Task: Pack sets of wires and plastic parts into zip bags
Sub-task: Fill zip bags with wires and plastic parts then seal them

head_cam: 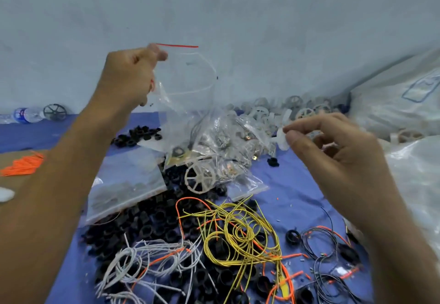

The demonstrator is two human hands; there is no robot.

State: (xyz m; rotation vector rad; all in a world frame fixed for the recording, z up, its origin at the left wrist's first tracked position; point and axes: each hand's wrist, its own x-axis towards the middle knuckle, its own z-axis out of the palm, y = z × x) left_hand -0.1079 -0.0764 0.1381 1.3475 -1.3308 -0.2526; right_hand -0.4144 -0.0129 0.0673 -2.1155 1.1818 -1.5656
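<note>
Now, head view: one camera is looking down on both hands above a blue cloth (297, 184).
Left hand (133, 72): is pinching the top left corner of a clear bag (188, 82) between thumb and forefinger, holding it aloft.
Bag: is hanging with its long axis running downward and its red zip strip (177, 46) on top; whether the mouth is gaping I cannot tell.
Right hand (333, 151): is hovering right of the bag and lower than its strip, thumb and forefinger pinching a small white part (282, 137), the other fingers loosely curling.
Relation: the part is lying right of and below the bag's mouth, so the right hand, the one carrying it, is probably needing to rise and travel left to drop it in from above.
Below the bag: filled bags (221, 151) are lying in a heap; nearer the person, black rings (152, 227), yellow wires (240, 232) and grey wires (147, 263) are lying loose.
</note>
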